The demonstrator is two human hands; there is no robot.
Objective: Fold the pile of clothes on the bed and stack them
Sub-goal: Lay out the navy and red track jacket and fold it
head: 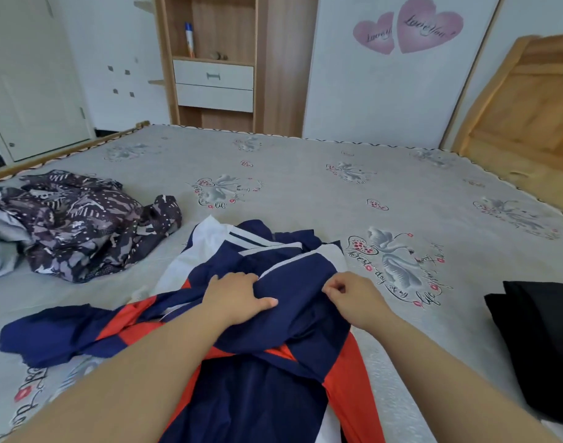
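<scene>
jacket point(273, 314) thin smooth synthetic cloth, slight sheen; bed point(305, 174) cover matt, textured weave; headboard point(523, 116) and shelf unit point(216, 59) wood, satin

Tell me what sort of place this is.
Most likely a bedroom at home: a wide bed with clothes such as a blue jacket on it, a wooden shelf unit and heart stickers on the wall.

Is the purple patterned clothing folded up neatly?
No, the purple patterned garment lies crumpled in a heap on the bed, away from both hands.
</scene>
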